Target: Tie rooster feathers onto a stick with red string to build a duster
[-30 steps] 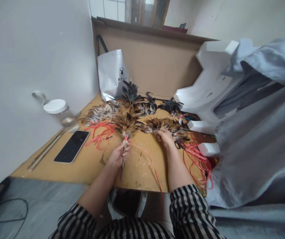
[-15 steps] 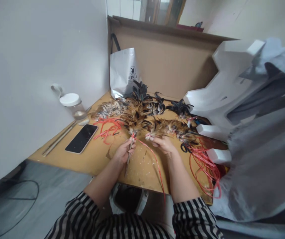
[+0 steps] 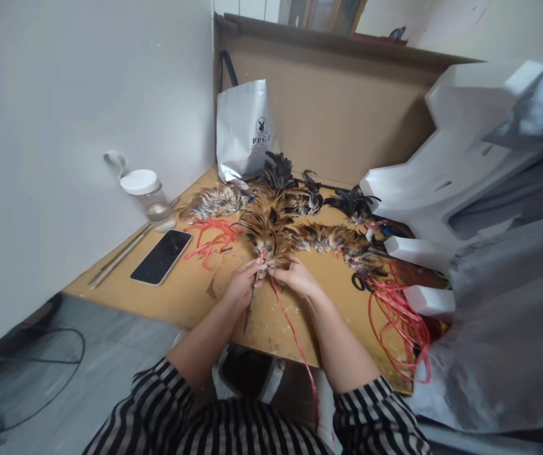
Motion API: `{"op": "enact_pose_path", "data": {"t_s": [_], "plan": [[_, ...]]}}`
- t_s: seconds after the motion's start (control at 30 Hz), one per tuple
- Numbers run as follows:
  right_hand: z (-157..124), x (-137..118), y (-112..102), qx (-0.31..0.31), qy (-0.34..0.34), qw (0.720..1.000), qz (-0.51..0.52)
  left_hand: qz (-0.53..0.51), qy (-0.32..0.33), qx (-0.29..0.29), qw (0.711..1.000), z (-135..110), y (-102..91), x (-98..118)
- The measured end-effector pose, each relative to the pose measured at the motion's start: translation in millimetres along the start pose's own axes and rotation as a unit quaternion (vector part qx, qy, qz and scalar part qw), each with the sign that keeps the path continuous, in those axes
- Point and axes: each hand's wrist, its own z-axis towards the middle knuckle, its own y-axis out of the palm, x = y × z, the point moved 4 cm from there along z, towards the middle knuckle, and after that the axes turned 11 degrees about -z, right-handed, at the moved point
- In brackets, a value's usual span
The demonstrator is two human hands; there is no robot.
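Observation:
My left hand (image 3: pixel 241 283) is closed around a thin stick (image 3: pixel 248 319), whose tapered lower end points down toward the table's front edge. Brown and black feathers (image 3: pixel 264 227) fan out from the stick's top, bound there with red plastic string. From the binding, a long red strand (image 3: pixel 296 335) trails down over the table edge toward my lap. My right hand (image 3: pixel 298 278) pinches a small bunch of brown feathers (image 3: pixel 281 256) by its base, right against the bound part of the stick. The fingertips of both hands meet there and partly hide the join.
Feather bunches (image 3: pixel 332 240) lie behind and right of my hands, beside black-handled scissors (image 3: pixel 360 281) and a tangle of red string (image 3: pixel 401 316). At left are a phone (image 3: pixel 161 257), sticks (image 3: pixel 119 256) and a lidded jar (image 3: pixel 150 199). A silver bag (image 3: pixel 243 133) and white foam (image 3: pixel 408 164) stand behind.
My right hand has moved left, bringing its feather bunch from beside the stick up against the bound top. The left hand keeps its hold, and the view has shifted slightly.

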Motion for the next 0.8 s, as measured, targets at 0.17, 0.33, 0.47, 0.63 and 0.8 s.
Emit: {"op": "enact_pose_path", "data": {"t_s": [0.17, 0.33, 0.47, 0.63, 0.8], "plan": [[1, 8, -3, 0.017, 0.016, 0.997, 0.076, 0.009, 0.010, -0.010, 1.000, -1, 1.0, 1], [5, 18, -7, 0.047, 0.005, 0.993, 0.106, 0.032, 0.023, -0.004, 0.999, -2, 1.8, 0], [6, 12, -5, 0.025, -0.016, 0.995, 0.100, 0.057, 0.050, 0.014, 0.997, -2, 0.6, -1], [4, 2, -1, 0.023, -0.034, 0.997, 0.062, 0.072, 0.073, 0.011, 0.995, -1, -0.8, -4], [4, -3, 4, -0.018, -0.059, 0.997, 0.055, 0.091, 0.104, 0.002, 0.990, -4, 1.9, -3]]}}
